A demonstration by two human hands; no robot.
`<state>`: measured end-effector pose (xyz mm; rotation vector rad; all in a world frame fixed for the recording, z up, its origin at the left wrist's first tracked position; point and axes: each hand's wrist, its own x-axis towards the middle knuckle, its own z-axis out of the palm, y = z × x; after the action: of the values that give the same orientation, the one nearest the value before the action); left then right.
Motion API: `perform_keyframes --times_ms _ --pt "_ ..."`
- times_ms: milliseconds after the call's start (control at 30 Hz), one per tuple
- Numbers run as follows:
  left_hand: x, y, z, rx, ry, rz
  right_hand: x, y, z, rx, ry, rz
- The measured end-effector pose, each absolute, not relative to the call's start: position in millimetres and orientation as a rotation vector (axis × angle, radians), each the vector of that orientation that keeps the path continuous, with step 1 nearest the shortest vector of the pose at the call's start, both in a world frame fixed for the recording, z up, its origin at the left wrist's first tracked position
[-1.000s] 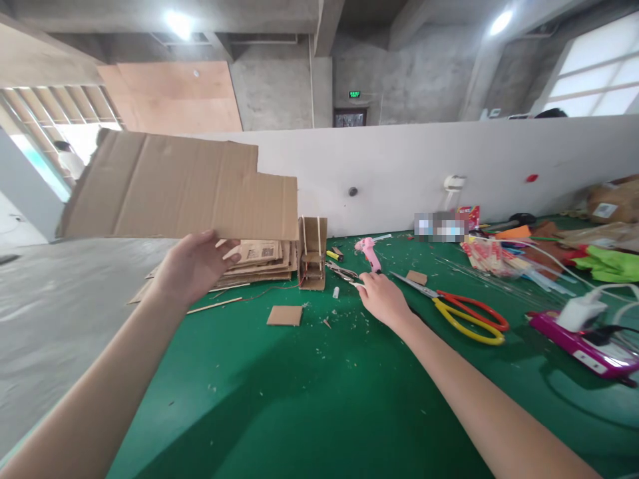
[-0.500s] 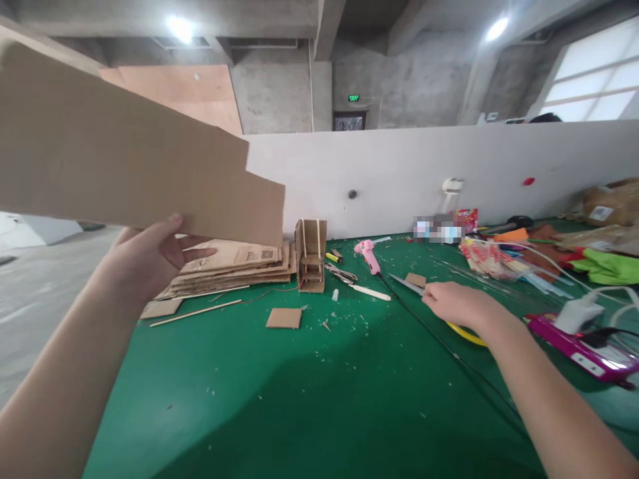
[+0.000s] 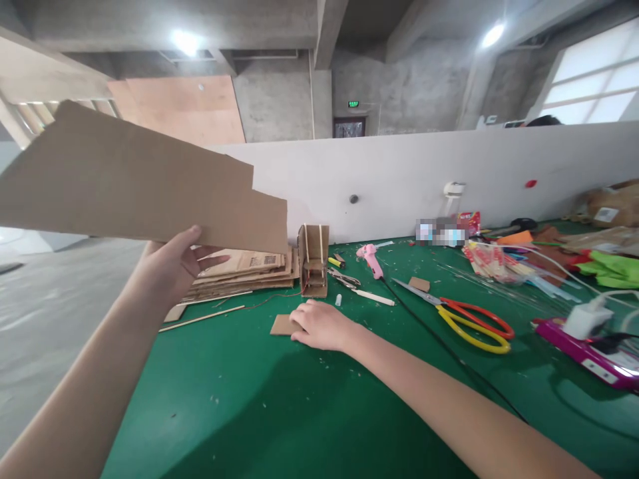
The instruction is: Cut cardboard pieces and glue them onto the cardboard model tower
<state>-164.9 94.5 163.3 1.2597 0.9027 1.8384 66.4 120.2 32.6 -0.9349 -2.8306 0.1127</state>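
Observation:
My left hand [image 3: 172, 269] is closed on the lower edge of a large cardboard sheet [image 3: 144, 179], held up in the air with a stepped right end. On the green table, my right hand [image 3: 322, 324] has its fingers curled over the right side of a small cardboard piece [image 3: 282, 324], whose left part shows. Just behind that hand stands a small cardboard model [image 3: 314, 259] with thin wooden sticks. To the right lie scissors [image 3: 449, 313] with red and yellow handles, beside another cardboard scrap [image 3: 419, 285].
A stack of cardboard [image 3: 244, 269] lies behind my left hand. Near the wall are a pink glue gun [image 3: 372, 259], pliers [image 3: 344, 277] and a white-handled tool [image 3: 374, 297]. The glue gun's black cable crosses the table towards a purple power strip [image 3: 584, 352].
My right hand has left the scissors and moved left to the small cardboard piece. My left hand still holds the large sheet, which now sits a little lower in view.

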Motion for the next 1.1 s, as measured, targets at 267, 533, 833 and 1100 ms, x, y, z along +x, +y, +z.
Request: perform_keyframes --times_ms 267,533,833,1100 --pt "-185 111 155 1.095 0.966 1.939 121 165 114 -0.824 -2.201 0.156" --pt "-190 117 148 0.930 0.961 1.897 127 260 167 -1.008 -2.271 0.361" --pt "-186 118 149 0.936 0.979 1.898 115 254 188 -1.139 -2.383 0.447" --pt "-186 120 146 0.931 0.986 1.893 121 244 196 -1.263 -2.313 0.588"
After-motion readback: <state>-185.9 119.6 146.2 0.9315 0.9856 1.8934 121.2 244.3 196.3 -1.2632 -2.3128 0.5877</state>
